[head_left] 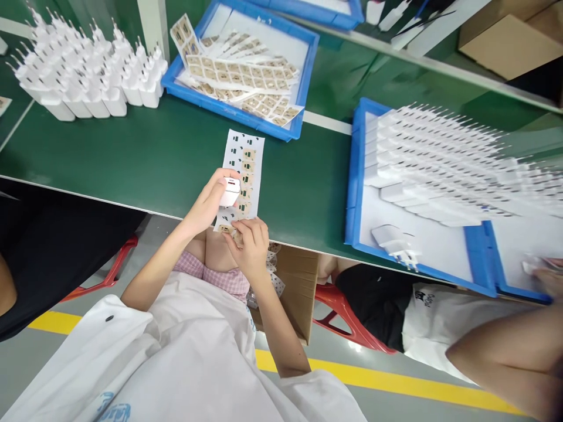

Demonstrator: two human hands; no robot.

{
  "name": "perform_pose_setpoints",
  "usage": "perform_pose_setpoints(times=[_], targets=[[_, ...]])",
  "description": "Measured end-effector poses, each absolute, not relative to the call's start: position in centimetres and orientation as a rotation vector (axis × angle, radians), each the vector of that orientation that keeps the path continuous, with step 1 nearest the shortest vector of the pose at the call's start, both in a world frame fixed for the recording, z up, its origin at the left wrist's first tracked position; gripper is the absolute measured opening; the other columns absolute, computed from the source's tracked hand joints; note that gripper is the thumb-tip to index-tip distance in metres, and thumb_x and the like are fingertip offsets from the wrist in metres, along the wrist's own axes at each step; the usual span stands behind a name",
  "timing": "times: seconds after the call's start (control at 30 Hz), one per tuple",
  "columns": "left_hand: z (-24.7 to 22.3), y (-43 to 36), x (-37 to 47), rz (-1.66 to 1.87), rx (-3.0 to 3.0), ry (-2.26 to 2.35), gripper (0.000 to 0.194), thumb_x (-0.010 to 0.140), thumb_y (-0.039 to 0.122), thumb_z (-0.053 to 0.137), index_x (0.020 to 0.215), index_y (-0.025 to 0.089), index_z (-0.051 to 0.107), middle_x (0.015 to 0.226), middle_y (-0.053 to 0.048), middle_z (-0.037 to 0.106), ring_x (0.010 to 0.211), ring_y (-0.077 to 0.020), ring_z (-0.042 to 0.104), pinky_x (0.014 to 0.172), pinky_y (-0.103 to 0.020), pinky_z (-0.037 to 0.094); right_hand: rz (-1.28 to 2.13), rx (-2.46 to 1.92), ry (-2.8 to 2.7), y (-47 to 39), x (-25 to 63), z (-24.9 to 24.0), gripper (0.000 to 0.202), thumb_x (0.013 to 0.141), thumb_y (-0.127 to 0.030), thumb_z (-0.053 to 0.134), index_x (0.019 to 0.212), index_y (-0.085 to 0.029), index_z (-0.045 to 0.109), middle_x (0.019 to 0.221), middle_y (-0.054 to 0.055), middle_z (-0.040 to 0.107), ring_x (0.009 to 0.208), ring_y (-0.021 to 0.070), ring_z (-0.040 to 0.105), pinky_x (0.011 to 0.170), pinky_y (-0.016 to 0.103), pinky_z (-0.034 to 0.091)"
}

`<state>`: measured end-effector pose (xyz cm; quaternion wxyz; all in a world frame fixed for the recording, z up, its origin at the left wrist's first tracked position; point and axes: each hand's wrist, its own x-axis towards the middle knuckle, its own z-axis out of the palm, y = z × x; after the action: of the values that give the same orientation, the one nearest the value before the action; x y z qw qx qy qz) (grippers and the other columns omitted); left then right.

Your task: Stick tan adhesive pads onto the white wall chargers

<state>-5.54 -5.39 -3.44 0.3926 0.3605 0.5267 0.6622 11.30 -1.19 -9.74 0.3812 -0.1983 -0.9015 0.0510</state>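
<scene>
My left hand [210, 198] is wrapped round a white charger [229, 193], whose end with a dark port slot faces up. Under it on the green table lies a sticker sheet [253, 181] with tan labels in one column and bare backing in the other. At the sheet's near end, by the table edge, my right hand [251, 243] pinches a tan label or the sheet's corner; its fingertips partly cover which.
A blue tray [288, 132] of sticker sheets stands behind. White chargers [94, 76] fill the back left; more stand in a blue tray [355, 193] at right. Below the edge is a cardboard box [297, 287]. People sit on both sides; a blurred hand [549, 275] is far right.
</scene>
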Motion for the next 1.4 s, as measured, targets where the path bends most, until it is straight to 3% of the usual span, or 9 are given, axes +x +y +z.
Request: perform_pose_setpoints(times=[0.17, 0.4, 0.5, 0.83, 0.97, 1.1, 1.2, 1.33, 1.4], targets=[[-3.3, -5.9, -5.4, 1.584, 0.978, 1.195, 0.048, 0.101, 0.068, 0.045, 0.111, 0.023, 0.059, 0.087, 0.000, 0.061, 0.068, -0.0136, 0.063, 0.067, -0.027, 0.053, 0.219, -0.521, -2.398, -1.1, 11.7, -7.2, 0.013, 0.102, -0.029, 0.060, 0.112, -0.021, 0.064, 0.105, 0.010, 0.076, 0.103, 0.0241, 0.070, 0.110, 0.050, 0.050], [-3.8, -5.6, -5.5, 1.579, 0.977, 1.206, 0.047, 0.102, 0.066, 0.045, 0.111, 0.022, 0.060, 0.086, 0.000, 0.060, 0.068, -0.0133, 0.063, 0.068, -0.028, 0.053, 0.211, -0.521, -2.492, -1.9, 12.6, -6.3, 0.028, 0.101, -0.044, 0.063, 0.116, -0.021, 0.068, 0.118, 0.013, 0.079, 0.115, 0.0279, 0.070, 0.117, 0.053, 0.044], [-3.9, -5.6, -5.5, 1.585, 0.958, 1.201, 0.047, 0.101, 0.067, 0.047, 0.111, 0.022, 0.059, 0.090, 0.000, 0.061, 0.068, -0.0122, 0.063, 0.067, -0.027, 0.053, 0.227, -0.525, -2.467, -2.0, 12.7, -6.1, 0.024, 0.104, -0.040, 0.059, 0.112, -0.020, 0.070, 0.117, 0.013, 0.079, 0.114, 0.0270, 0.071, 0.116, 0.050, 0.045], [-4.0, -5.9, -5.4, 1.535, 1.043, 1.293, 0.047, 0.099, 0.070, 0.046, 0.112, 0.025, 0.056, 0.088, 0.001, 0.059, 0.072, -0.0138, 0.062, 0.070, -0.028, 0.051, 0.062, -0.664, -2.595, -2.3, 11.0, -3.7, 0.028, 0.104, -0.015, 0.050, 0.084, -0.021, 0.069, 0.089, 0.007, 0.075, 0.086, 0.0235, 0.066, 0.098, 0.043, 0.051], [-3.6, -6.0, -5.1, 1.516, 1.160, 1.388, 0.035, 0.095, 0.055, 0.063, 0.109, 0.025, 0.052, 0.100, 0.000, 0.061, 0.074, -0.0121, 0.059, 0.072, -0.028, 0.050, -0.192, -0.626, -2.720, -2.8, 11.0, -2.0, 0.028, 0.099, -0.007, 0.052, 0.078, -0.018, 0.067, 0.078, 0.008, 0.067, 0.075, 0.0244, 0.056, 0.080, 0.039, 0.048], [-3.4, -6.0, -4.9, 1.487, 1.215, 1.424, 0.029, 0.095, 0.046, 0.063, 0.108, 0.025, 0.051, 0.105, -0.002, 0.061, 0.073, -0.0122, 0.057, 0.069, -0.027, 0.049, -0.341, -0.543, -2.775, -3.5, 11.9, 0.4, 0.029, 0.094, 0.000, 0.052, 0.074, -0.018, 0.063, 0.073, 0.007, 0.061, 0.069, 0.0227, 0.051, 0.067, 0.036, 0.041], [-3.7, -6.1, -5.0, 1.465, 1.260, 1.442, 0.031, 0.095, 0.049, 0.062, 0.110, 0.024, 0.053, 0.104, -0.002, 0.060, 0.073, -0.0127, 0.055, 0.067, -0.027, 0.048, -0.083, -0.507, -2.777, -3.6, 13.5, 1.9, 0.030, 0.096, -0.002, 0.051, 0.074, -0.020, 0.060, 0.073, 0.005, 0.061, 0.067, 0.0205, 0.051, 0.063, 0.034, 0.039], [-4.4, -6.5, -5.2, 1.513, 1.337, 1.421, 0.052, 0.092, 0.061, 0.065, 0.126, 0.024, 0.052, 0.107, -0.004, 0.060, 0.082, -0.0163, 0.058, 0.074, -0.029, 0.049, 0.806, -0.612, -2.246, -3.1, 15.3, 2.6, 0.015, 0.097, -0.016, 0.064, 0.084, -0.023, 0.065, 0.077, 0.000, 0.063, 0.068, 0.0157, 0.058, 0.060, 0.029, 0.044], [-4.2, -7.0, -4.8, 1.574, 1.365, 1.351, 0.060, 0.089, 0.064, 0.067, 0.131, 0.023, 0.051, 0.110, -0.006, 0.059, 0.090, -0.0194, 0.060, 0.081, -0.031, 0.050, 1.177, -0.712, -1.785, -3.1, 15.3, 2.5, 0.016, 0.094, -0.023, 0.070, 0.080, -0.024, 0.065, 0.072, -0.002, 0.058, 0.062, 0.0144, 0.056, 0.055, 0.028, 0.044]])
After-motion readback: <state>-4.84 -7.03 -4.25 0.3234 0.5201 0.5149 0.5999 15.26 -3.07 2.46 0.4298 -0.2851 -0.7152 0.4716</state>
